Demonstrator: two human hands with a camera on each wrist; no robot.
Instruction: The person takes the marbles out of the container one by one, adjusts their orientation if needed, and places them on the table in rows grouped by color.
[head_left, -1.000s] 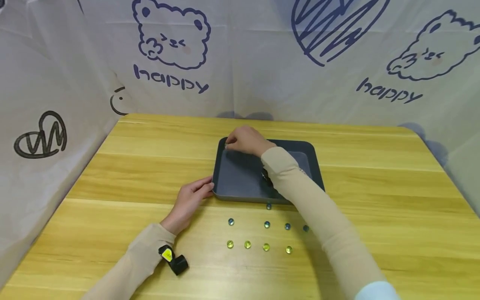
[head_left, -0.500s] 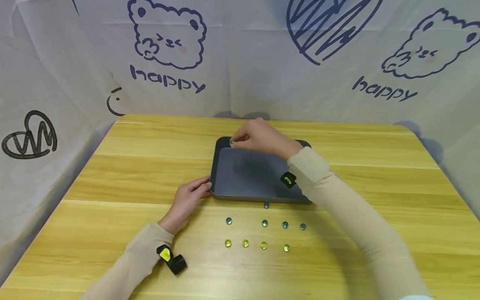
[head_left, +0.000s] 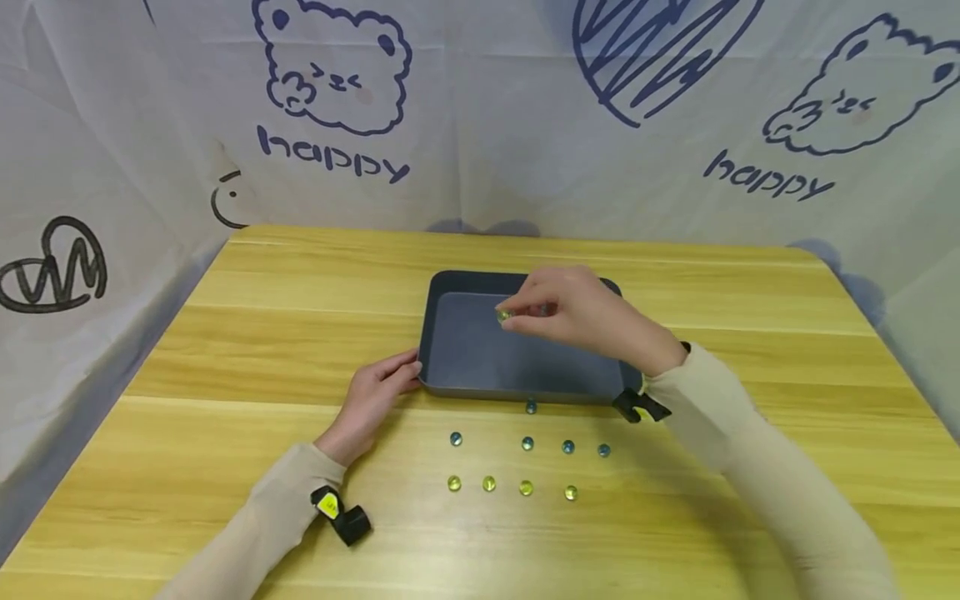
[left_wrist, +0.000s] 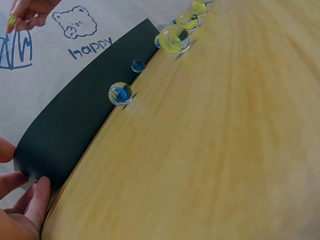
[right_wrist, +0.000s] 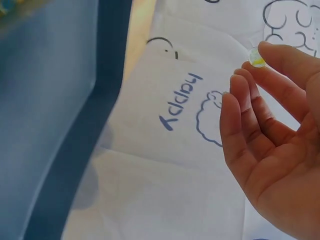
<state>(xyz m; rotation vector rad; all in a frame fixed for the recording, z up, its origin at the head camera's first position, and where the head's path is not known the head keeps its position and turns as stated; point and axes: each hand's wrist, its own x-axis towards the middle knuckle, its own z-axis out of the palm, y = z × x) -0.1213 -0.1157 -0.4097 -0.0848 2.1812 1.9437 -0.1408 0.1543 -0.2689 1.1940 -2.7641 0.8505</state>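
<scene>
My right hand [head_left: 581,312] is raised over the dark grey tray [head_left: 480,354]. Between thumb and index finger it pinches a clear marble with a yellow swirl [right_wrist: 257,58]; its other fingers are loosely bent. At the tray's front left corner, my left hand [head_left: 371,404] holds the edge, thumb by the rim and fingers around the outer corner [left_wrist: 37,200]. In front of the tray lie several blue marbles [head_left: 528,443], one of them close to the front wall. Nearer to me is a row of several yellow marbles [head_left: 489,483].
The tray and marbles are on a wood-grain table [head_left: 262,333]. White cloth with drawn bears and lettering [head_left: 333,154] hangs behind and at the sides. Each wrist wears a black strap with a camera [head_left: 348,521].
Holding the yellow marble, my right hand has moved from the tray's back left corner toward the right and nearer to me. The left hand keeps its hold on the tray corner.
</scene>
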